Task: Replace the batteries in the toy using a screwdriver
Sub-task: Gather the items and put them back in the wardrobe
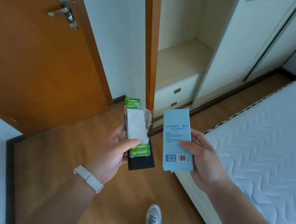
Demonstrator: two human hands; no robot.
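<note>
Wooden flooring (pixel 78 159) is stretching between a brown door (pixel 37 47), an open wardrobe (pixel 180 59) and a bare quilted mattress (pixel 273 140), and a person is standing on it with both hands raised.

The left hand (pixel 112 150) is gripping a stack of 3 things: a flat black object (pixel 141 163) underneath, a green GP battery pack (pixel 140 150) on it, and a clear plastic bag (pixel 137 125) with something white inside on top. Its thumb is clamping down on the bag, and its fingers are hiding beneath the stack. The right hand (pixel 204 156) is holding a light blue box (pixel 177 135) upright, with the thumb pressing on the printed face and the fingers wrapping behind the edge.

No screwdriver is showing; the box may be holding one, which is a guess. Whether the black object is the toy, I cannot tell.

The likely trouble is the stack. 1 thumb is pinning 3 loose layers, and the slick bag could slide and send the batteries to the floor. Both hands are full, so opening anything means putting things down first. The nearby mattress is soft, and small screws could be rolling into its quilting and getting lost.
</note>
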